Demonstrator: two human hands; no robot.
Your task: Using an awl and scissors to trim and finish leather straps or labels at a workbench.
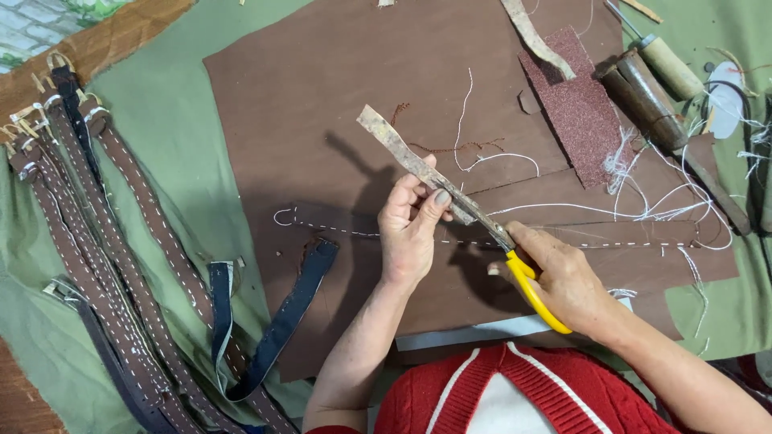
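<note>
My left hand [412,229] pinches a narrow tan strip of leather [394,143] that sticks up and to the left above a large brown leather sheet [338,72]. My right hand [563,281] grips yellow-handled scissors [531,289]; their blades [482,221] are closed around the strip's lower end, right beside my left thumb. Under both hands lies a brown stitched strap [611,241] with white thread along it.
Several brown stitched belts with buckles [104,241] lie on green cloth at the left, with a dark blue strap [281,321] beside them. A sandpaper piece [575,112], wooden-handled tools [651,88] and loose white threads [643,177] sit at the upper right.
</note>
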